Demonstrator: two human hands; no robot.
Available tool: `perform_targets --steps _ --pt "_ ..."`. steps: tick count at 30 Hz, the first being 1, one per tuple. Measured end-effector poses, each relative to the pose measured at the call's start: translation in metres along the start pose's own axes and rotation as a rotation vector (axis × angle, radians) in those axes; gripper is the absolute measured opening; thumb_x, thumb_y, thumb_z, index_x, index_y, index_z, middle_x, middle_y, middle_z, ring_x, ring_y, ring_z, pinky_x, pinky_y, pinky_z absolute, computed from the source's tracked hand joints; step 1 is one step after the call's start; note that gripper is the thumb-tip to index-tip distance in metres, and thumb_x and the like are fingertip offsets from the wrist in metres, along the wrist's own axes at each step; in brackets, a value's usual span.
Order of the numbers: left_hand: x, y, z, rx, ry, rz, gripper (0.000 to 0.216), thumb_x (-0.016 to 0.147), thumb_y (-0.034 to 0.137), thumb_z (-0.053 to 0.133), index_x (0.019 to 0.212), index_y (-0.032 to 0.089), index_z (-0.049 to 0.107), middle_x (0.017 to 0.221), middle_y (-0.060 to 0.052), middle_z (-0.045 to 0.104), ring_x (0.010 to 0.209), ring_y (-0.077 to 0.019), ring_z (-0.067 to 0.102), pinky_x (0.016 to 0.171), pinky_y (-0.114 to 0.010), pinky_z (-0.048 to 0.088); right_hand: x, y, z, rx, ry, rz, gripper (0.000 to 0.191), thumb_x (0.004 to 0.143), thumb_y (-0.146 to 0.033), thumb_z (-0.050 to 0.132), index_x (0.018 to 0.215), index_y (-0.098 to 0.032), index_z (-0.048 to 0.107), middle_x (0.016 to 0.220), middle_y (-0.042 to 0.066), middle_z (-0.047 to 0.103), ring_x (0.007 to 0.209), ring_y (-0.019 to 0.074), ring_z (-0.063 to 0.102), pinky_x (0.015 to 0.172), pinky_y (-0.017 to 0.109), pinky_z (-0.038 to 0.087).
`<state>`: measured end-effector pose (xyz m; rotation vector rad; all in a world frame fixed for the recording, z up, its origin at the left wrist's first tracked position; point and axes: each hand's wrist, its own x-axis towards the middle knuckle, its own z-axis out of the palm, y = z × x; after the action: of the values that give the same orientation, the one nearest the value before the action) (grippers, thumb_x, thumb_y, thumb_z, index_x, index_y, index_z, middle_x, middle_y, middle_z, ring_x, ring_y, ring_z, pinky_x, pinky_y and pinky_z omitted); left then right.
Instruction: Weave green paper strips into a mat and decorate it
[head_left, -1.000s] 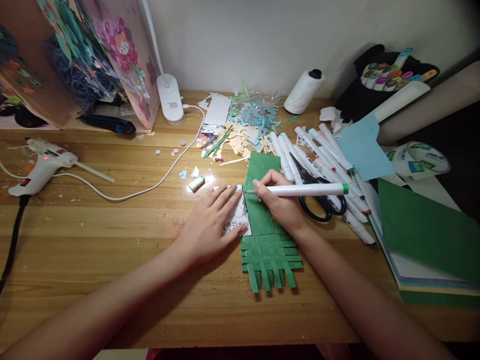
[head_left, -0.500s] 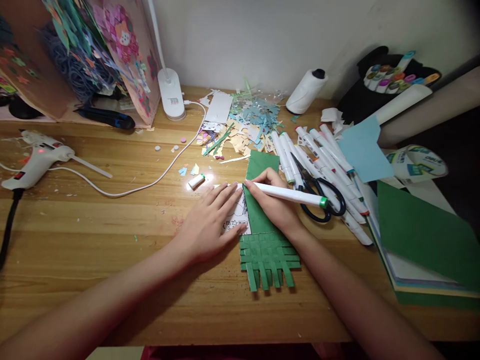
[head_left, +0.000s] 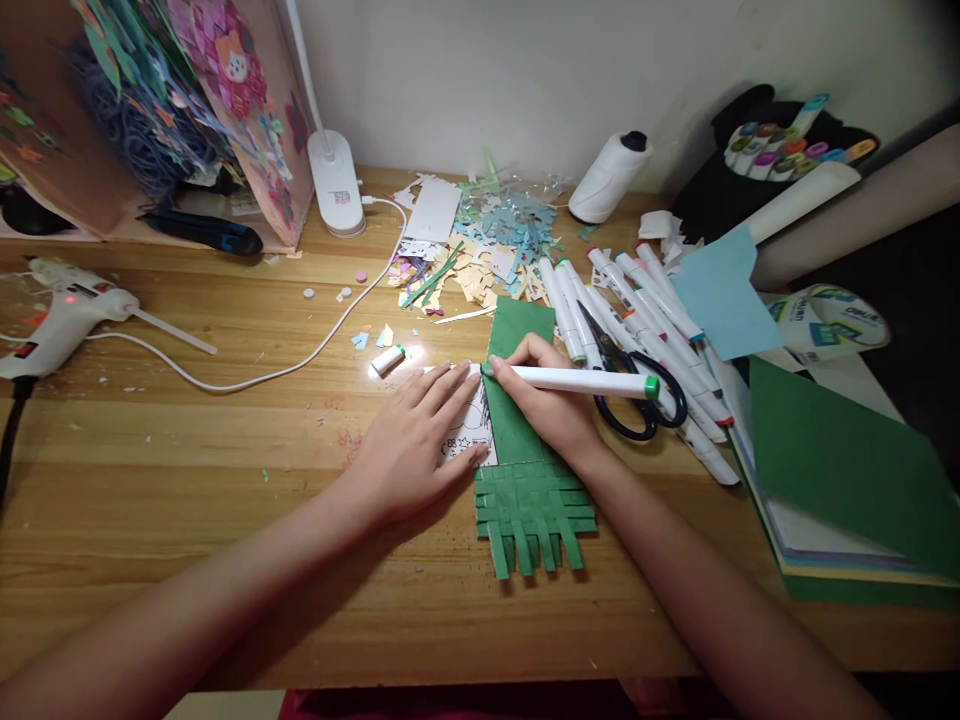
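Note:
My left hand point(head_left: 420, 440) lies flat with fingers spread on a white card point(head_left: 472, 440) that bears black drawings. Much of the card is hidden under that hand. In my right hand point(head_left: 544, 400) is a white marker point(head_left: 585, 380) with a green end, held in a pinch. Its tip meets the card's upper right edge, beside dark strokes. Under the right hand and next to the card is a green paper piece point(head_left: 521, 430), its near part woven from strips with loose ends. The marker's cap point(head_left: 388, 360) lies beyond my left fingers.
Black-handled scissors point(head_left: 634, 390) rest against several white markers point(head_left: 637, 310) on the right. Paper scraps point(head_left: 480, 260) are heaped at the back. A glue gun point(head_left: 64, 315) sits left, and stacked green paper point(head_left: 840, 470) right. A white cable point(head_left: 300, 365) crosses the table.
The marker's tip has shifted slightly toward the card's top corner, and its shaft lies more level. My left hand stays on the card. The whole view has shifted slightly.

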<state>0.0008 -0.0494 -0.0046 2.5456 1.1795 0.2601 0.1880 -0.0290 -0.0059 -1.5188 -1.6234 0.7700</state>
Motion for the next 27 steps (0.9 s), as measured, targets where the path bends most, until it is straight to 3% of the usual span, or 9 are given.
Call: perform_targets --steps 12,27 --pt "0.0 0.0 0.0 0.007 0.011 0.003 0.068 0.09 0.053 0.044 0.146 0.019 0.024 0.152 -0.006 0.026 0.138 -0.0249 0.023 0.114 -0.042 0.021 -0.005 0.0 -0.008 0.063 -0.155 0.011 0.028 0.079 -0.025 0.055 0.059 -0.021 0.037 0.055 -0.006 0.038 0.053 0.0106 0.037 0.051 0.024 0.028" --pt "0.001 -0.001 0.002 0.004 0.021 0.01 0.069 0.089 0.052 0.045 0.145 0.018 0.026 0.151 -0.007 0.028 0.138 -0.0248 0.024 0.114 -0.041 0.021 -0.011 -0.004 -0.021 -0.007 -0.585 -0.092 0.026 0.077 -0.021 0.054 0.057 -0.019 0.037 0.054 -0.006 0.037 0.05 0.0081 0.034 0.046 0.022 0.023"
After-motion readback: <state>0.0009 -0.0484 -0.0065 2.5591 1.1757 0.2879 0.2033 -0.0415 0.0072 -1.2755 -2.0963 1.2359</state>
